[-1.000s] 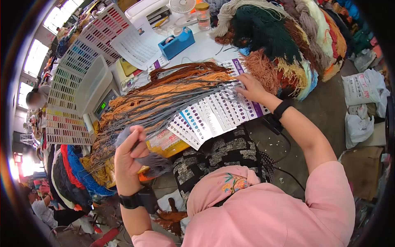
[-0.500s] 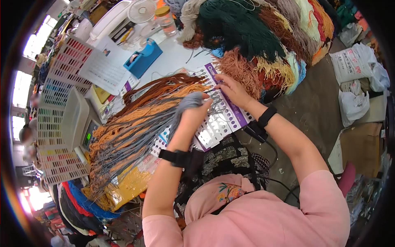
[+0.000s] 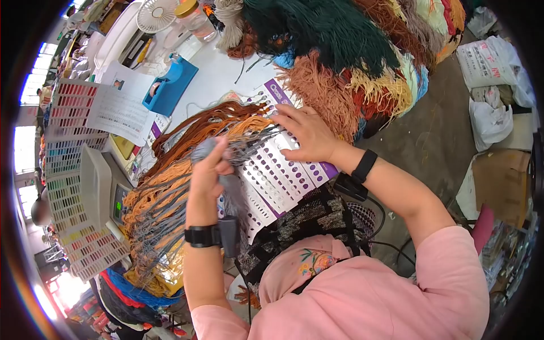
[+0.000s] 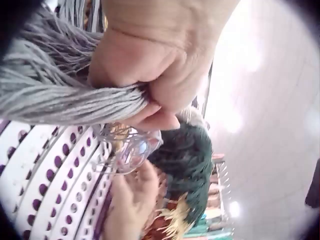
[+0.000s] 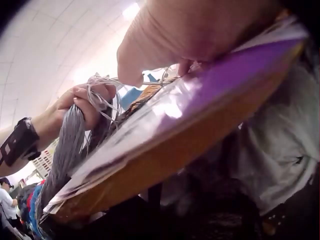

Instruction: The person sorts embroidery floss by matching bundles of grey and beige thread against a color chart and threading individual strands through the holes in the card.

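My left hand [image 3: 205, 175] grips a bundle of grey thread [image 4: 70, 105], whose long tail hangs beside the wrist. In the left wrist view the strands run out of the curled fist, with thin loops trailing below the fingers. My right hand [image 3: 310, 136] rests on the purple-edged end of a white punched card [image 3: 283, 170], fingers spread and thumb apart. Dark oval holes run in rows along the card's strips. Brown threads [image 3: 195, 122] and orange threads [image 3: 164, 184] with grey strands among them fan out leftward from the card.
A blue tape dispenser [image 3: 175, 85] stands behind the threads, beside a printed sheet [image 3: 116, 105]. Colour sample charts [image 3: 73, 136] and a scale [image 3: 118, 195] are at the left. Big heaps of yarn [image 3: 334, 39] fill the back right. A glass jar [image 3: 195, 22] stands at the back.
The left hand went right to the card with the grey thread, then drew back left, still holding it. The right hand stays at the card's purple end, its fingers now spread wider.
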A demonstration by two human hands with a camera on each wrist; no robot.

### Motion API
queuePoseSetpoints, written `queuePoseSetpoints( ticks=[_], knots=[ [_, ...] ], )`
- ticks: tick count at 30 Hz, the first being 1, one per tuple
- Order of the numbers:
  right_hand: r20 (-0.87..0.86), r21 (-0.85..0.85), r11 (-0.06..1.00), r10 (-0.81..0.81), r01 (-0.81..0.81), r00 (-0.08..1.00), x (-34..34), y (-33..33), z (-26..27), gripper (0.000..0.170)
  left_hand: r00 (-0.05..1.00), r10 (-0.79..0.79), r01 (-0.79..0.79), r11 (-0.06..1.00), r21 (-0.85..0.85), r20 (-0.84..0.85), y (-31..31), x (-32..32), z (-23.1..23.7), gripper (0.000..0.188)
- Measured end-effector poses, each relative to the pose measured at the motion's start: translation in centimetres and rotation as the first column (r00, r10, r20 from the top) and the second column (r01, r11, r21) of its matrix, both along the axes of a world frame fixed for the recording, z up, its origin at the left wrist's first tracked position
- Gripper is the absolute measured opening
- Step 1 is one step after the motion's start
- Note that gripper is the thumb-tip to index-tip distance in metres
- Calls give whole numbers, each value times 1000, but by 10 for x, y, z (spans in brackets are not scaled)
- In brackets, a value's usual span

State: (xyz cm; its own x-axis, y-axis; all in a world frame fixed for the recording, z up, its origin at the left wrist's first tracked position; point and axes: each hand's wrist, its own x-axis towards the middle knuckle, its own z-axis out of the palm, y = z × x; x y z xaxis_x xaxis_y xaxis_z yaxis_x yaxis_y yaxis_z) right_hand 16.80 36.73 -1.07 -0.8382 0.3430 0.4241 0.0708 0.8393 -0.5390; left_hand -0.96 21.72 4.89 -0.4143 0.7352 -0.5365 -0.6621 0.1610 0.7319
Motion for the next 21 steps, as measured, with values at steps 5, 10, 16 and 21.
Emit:
queuePoseSetpoints(
  ticks=[5,10,16,21],
  knots=[
    [51,-20,999,-48,49,998,-3,-3,-4,54,968,112,-145,980,138,223,-39,-48,17,10],
    [81,-8,999,-43,44,996,-4,-4,-3,52,954,220,-251,957,143,203,-84,-85,20,13],
    [97,31,997,-68,65,993,-5,-6,-5,45,915,234,-324,912,-253,-329,-112,-95,16,14],
    [117,92,995,-49,38,992,-5,-7,-3,44,702,627,-695,706,-137,-338,-203,-183,-5,14]
  ],
)
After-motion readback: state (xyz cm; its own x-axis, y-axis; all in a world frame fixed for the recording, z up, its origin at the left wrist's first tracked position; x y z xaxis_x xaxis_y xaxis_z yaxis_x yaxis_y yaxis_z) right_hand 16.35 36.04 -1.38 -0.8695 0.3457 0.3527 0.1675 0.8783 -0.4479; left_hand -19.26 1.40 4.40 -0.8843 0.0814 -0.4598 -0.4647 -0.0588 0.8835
